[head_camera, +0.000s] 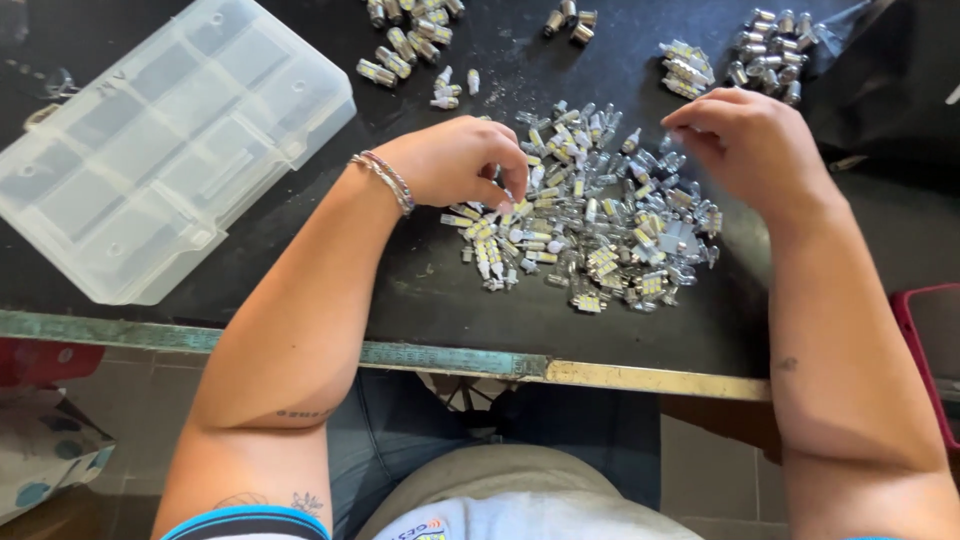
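The pile of small bulbs (590, 225) lies mid-table; my left hand (455, 160) pinches one at its nine o'clock edge. My right hand (745, 140), fingers bunched, hovers at two o'clock. The clear compartment box (150, 150), closed, contents unclear, sits at ten o'clock.

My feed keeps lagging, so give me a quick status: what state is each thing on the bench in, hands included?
Left hand: fingertips pinched down into the bulb pile.
Right hand: fingers curled at the pile's upper right edge.
Bulb pile: loose, spread on the black table.
Smaller bulb groups: set apart along the far edge.
Clear plastic organizer box: lid closed, compartments look empty.
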